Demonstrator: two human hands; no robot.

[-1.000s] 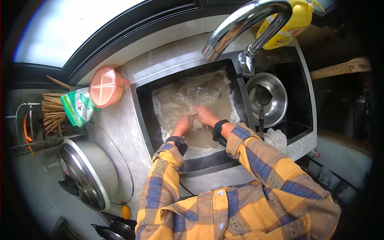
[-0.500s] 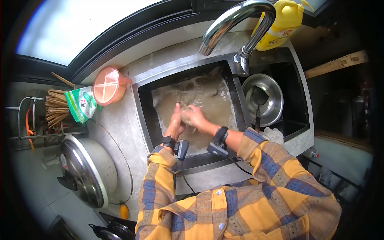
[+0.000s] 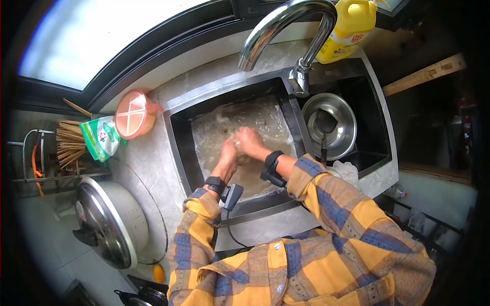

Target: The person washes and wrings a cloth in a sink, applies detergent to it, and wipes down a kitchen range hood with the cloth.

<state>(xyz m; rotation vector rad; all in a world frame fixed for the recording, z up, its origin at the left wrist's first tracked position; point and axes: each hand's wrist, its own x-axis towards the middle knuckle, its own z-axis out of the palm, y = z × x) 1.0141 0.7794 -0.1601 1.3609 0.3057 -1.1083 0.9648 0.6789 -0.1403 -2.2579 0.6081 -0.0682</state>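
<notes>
Murky brown water (image 3: 245, 186) fills much of the large dark sink basin (image 3: 186, 148). Above its surface, my left hand (image 3: 227, 154) and my right hand (image 3: 250, 141) are close together near the middle of the basin. Both look closed, fingers curled toward each other. Something pale and wet seems to be between them, but its kind is hidden by the fingers and the splashing water. Each wrist wears a black strap. Over the sink's far edge arches the chrome faucet (image 3: 298, 81), with no water visibly flowing.
Right of the basin, a steel bowl (image 3: 347, 120) holds a dark ladle (image 3: 325, 125); a pale cloth (image 3: 344, 172) lies nearby. A yellow jug (image 3: 347, 38) stands behind. On the left are a pink container (image 3: 135, 115), a green-white packet (image 3: 100, 137), chopsticks (image 3: 70, 143) and a large lidded pot (image 3: 109, 224).
My right hand has risen slightly and curled more tightly. The water around the hands is rippling differently, and the whole view has shifted a little.
</notes>
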